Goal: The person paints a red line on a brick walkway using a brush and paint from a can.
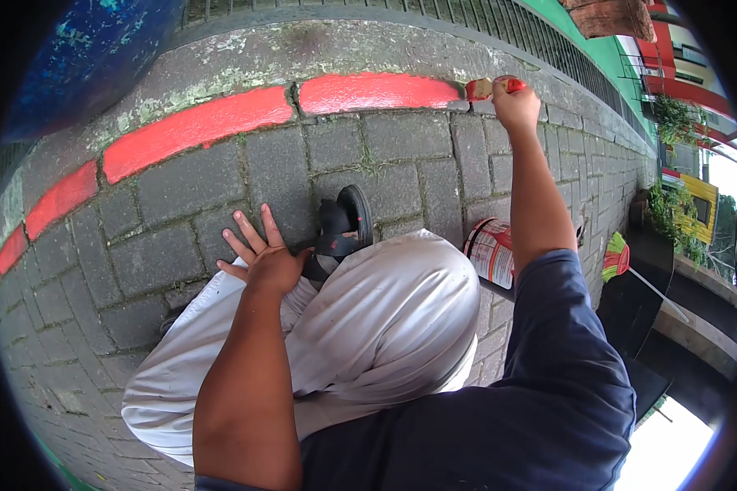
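Observation:
In the head view, my right hand (516, 106) is closed around the red handle of a paintbrush (481, 89). Its bristles, wet with red, touch the kerb (460, 92) at the end of a freshly red stretch (377, 92). My left hand (264, 255) rests by my knee with its fingers spread and holds nothing. Close to those fingers is my foot in a black sandal (345, 219) with red specks. A paint tin (491, 252) with a printed label stands beside my right forearm, partly hidden by my arm and leg.
Grey paving blocks (190, 182) cover the ground along the kerb. A metal grating (499, 33) runs behind it. At upper left bulks a large blue rounded object (90, 61). Plants (671, 200) and a red and green thing on a pale stick (617, 256) are at the right.

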A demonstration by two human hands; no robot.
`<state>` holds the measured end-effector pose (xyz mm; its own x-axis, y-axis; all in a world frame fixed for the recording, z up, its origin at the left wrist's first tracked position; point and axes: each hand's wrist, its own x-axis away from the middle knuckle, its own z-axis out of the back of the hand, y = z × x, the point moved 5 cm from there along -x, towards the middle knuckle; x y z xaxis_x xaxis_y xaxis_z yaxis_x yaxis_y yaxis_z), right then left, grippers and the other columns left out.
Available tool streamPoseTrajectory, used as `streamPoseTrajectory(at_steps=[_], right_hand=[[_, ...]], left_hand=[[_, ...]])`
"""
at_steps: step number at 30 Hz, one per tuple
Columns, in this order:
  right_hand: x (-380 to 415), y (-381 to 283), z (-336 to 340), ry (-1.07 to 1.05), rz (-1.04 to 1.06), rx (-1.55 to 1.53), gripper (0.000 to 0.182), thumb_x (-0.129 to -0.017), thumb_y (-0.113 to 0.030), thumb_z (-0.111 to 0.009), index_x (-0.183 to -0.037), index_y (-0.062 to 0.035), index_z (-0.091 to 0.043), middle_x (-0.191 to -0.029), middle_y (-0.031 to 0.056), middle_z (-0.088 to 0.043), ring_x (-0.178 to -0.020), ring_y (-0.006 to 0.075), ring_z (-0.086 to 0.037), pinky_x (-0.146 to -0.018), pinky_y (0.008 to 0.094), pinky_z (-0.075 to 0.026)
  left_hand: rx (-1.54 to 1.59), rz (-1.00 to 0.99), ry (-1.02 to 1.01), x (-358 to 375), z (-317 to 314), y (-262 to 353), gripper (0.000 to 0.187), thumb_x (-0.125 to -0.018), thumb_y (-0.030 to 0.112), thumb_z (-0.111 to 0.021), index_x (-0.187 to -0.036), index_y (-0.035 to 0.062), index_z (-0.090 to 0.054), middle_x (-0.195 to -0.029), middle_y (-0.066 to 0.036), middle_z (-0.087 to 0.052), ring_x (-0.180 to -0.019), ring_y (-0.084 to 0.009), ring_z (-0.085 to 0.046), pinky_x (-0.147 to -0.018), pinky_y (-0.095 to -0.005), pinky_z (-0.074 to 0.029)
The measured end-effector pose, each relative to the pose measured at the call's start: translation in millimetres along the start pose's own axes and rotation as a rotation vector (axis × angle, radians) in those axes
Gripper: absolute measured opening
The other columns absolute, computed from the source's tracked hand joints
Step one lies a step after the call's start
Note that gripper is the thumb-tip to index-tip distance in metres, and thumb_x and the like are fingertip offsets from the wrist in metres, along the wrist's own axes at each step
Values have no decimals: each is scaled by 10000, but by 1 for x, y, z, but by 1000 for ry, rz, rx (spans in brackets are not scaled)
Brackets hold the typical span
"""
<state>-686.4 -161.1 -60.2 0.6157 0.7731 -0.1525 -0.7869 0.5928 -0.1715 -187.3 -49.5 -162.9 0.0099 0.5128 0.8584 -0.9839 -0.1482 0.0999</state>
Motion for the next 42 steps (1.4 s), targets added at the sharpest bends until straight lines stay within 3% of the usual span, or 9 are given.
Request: streamPoseTrajectory(at_steps=[4, 8, 9, 14, 18, 25, 32, 37, 42], right_hand=[[56, -73, -18, -133, 251, -216, 216, -857, -311, -691, -949, -140, -786, -827, 220, -719, -797, 372, -728, -766, 424, -585], [76, -89, -42, -307, 35, -968, 230, -883, -263, -710, -946, -51, -775, -760, 119, -748, -708, 217, -746, -696, 346, -584], [72, -79, -40, -284, 11, -850, 247, -885, -251, -716, -933, -15, -771, -750, 77, -746, -694, 146, -731, -687, 325, -582], [20, 8, -22, -50, 32, -215, 226, -881, -282, -678, -953, -99, -789, -814, 133, -762, -770, 274, -760, -734, 399, -593], [52, -57, -7, -36, 263, 25, 265, -878, -340, -663, -931, -107, -779, -799, 186, -732, -788, 364, -733, -738, 428, -585], [106, -174, -45, -245, 206, -860, 167, -857, -214, -710, -910, -65, -762, -750, 132, -738, -700, 273, -736, -698, 367, -570], [104, -158, -43, -142, 157, -534, 162, -853, -203, -705, -891, -60, -770, -780, 116, -751, -688, 197, -732, -690, 339, -570], [113, -193, -39, -296, 101, -1104, 182, -890, -97, -693, -975, 62, -718, -841, 110, -740, -711, 158, -722, -668, 292, -598], [102, -201, -66, -337, 136, -879, 183, -883, -170, -688, -931, -3, -746, -785, 102, -751, -709, 154, -741, -660, 310, -590]], left_hand=[[15, 4, 6, 0, 0, 2, 1193, -851, 640, -700, -1624, 305, 145, -1649, -169, 314, -1506, -481, 252, -1095, -794, 58], [11, 2, -10, 4, 2, 0, 1187, -855, 640, -696, -1624, 307, 144, -1649, -161, 318, -1510, -472, 248, -1097, -792, 61], [13, -3, -14, 4, 3, 0, 1184, -857, 639, -695, -1624, 307, 144, -1649, -160, 319, -1511, -470, 248, -1098, -792, 61], [8, 8, -48, 6, 9, 2, 1182, -876, 600, -695, -1611, 314, 185, -1643, -153, 336, -1510, -462, 256, -1117, -777, 31], [6, -5, -28, 5, 5, 3, 1173, -867, 632, -686, -1621, 312, 153, -1652, -154, 315, -1514, -460, 248, -1113, -780, 47], [30, -23, -26, 6, 7, 0, 1168, -862, 647, -678, -1624, 316, 143, -1655, -144, 311, -1516, -455, 247, -1110, -788, 51], [25, -20, -65, 7, 9, 0, 1166, -878, 637, -668, -1614, 312, 176, -1643, -143, 338, -1508, -464, 259, -1112, -790, 24], [33, -28, -50, 6, 7, 0, 1173, -868, 641, -676, -1616, 315, 166, -1648, -142, 329, -1511, -465, 250, -1110, -793, 19], [43, -43, -36, 6, 7, -2, 1174, -864, 647, -676, -1620, 309, 157, -1650, -145, 322, -1513, -465, 245, -1108, -795, 19]])
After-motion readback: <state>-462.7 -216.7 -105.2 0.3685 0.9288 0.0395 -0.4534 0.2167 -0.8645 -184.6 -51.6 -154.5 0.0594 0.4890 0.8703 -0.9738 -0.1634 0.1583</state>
